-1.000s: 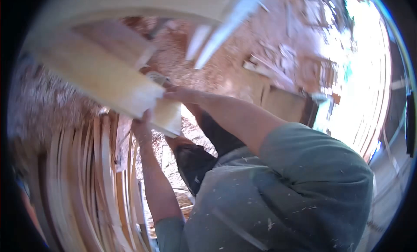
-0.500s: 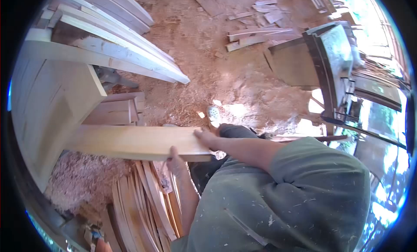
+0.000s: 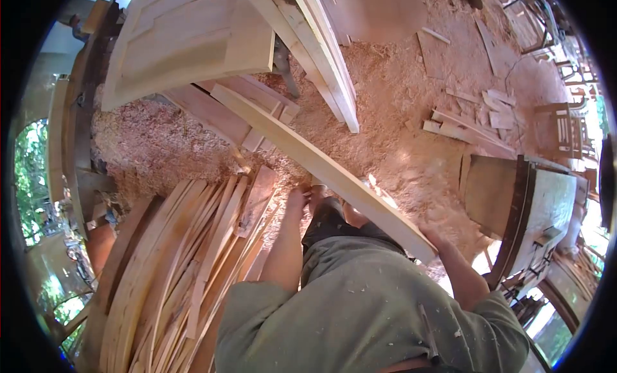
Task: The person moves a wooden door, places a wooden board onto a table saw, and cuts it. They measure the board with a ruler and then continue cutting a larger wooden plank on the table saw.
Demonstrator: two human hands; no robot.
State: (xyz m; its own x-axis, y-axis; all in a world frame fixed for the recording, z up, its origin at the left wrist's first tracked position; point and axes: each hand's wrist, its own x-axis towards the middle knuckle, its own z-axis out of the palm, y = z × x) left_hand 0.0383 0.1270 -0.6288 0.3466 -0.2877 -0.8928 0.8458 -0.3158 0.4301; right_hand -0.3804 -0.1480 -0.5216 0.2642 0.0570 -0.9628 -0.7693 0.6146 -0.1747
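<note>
A long pale board [image 3: 321, 164] runs diagonally from the wooden pieces at upper left down to my right side, its narrow edge turned up. My right hand [image 3: 438, 239] is wrapped round its near end, with part of the fingers hidden behind the wood. My left hand [image 3: 301, 196] is off the board, to its left and beside my knee, with its fingers loosely bent and nothing visible in them. Below it lies a stack of long thin wooden strips [image 3: 186, 263].
A panelled wooden piece [image 3: 186, 38] stands at upper left beside upright planks [image 3: 321, 58]. Sawdust and shavings cover the ground. Offcuts [image 3: 466, 128] lie at right, near a dark-edged cabinet-like piece [image 3: 543, 209]. A wooden chair [image 3: 569, 132] stands farther back.
The view has swung left. The board has turned from its broad face onto its edge and now slants. My left hand has let go of it; my right hand holds its near end.
</note>
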